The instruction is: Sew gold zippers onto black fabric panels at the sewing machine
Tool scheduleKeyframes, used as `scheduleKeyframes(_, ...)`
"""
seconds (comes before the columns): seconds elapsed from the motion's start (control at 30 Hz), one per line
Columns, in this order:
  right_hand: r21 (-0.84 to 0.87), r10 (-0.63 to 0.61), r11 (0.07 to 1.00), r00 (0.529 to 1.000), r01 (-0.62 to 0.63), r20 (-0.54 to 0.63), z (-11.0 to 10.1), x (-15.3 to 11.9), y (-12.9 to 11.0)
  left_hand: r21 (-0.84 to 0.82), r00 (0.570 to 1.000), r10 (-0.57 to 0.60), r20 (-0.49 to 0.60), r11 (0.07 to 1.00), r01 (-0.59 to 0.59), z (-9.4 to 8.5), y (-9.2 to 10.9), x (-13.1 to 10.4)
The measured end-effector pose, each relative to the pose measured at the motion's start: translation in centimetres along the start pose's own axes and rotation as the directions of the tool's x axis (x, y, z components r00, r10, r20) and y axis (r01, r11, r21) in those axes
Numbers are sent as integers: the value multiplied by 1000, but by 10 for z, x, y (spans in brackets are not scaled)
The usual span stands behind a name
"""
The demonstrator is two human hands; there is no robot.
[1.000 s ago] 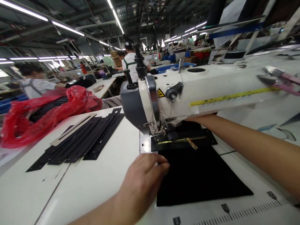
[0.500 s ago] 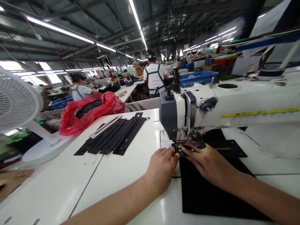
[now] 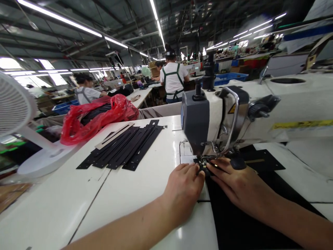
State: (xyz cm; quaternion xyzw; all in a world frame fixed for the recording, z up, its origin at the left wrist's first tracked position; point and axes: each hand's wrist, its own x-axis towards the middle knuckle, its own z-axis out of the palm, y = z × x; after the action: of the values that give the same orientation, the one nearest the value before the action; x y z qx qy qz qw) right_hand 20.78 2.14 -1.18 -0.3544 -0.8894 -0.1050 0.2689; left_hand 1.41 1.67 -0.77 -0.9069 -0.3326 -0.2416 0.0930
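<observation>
The left hand [image 3: 184,189], fingers half-curled, touched the left end of the black zipper panel [image 3: 269,160]; its grip could not be determined. The right hand [image 3: 238,180], fingers extended, rested on the panel, beside the presser foot [image 3: 204,161].

Two bare hands [image 3: 183,185], bare wrists [image 3: 166,207]; uncovered forearms [image 3: 127,225]

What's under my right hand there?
Under your right hand are a black strip with a gold zipper and a black panel. The hand hides much of the zipper; its pull isn't visible.
</observation>
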Motion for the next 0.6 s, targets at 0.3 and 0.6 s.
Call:
scheduleKeyframes(0.3, -47, -32, 998, 998, 29, -56, -3, 4, -3, 26, 999, 24, -39, 999, -23, 5, 0, -3)
scheduleKeyframes(0.6, -49, -23, 999, 999, 21, -45, -3, 5, -2, -50, 998, 10, -55, 999, -13, 3, -2, 0)
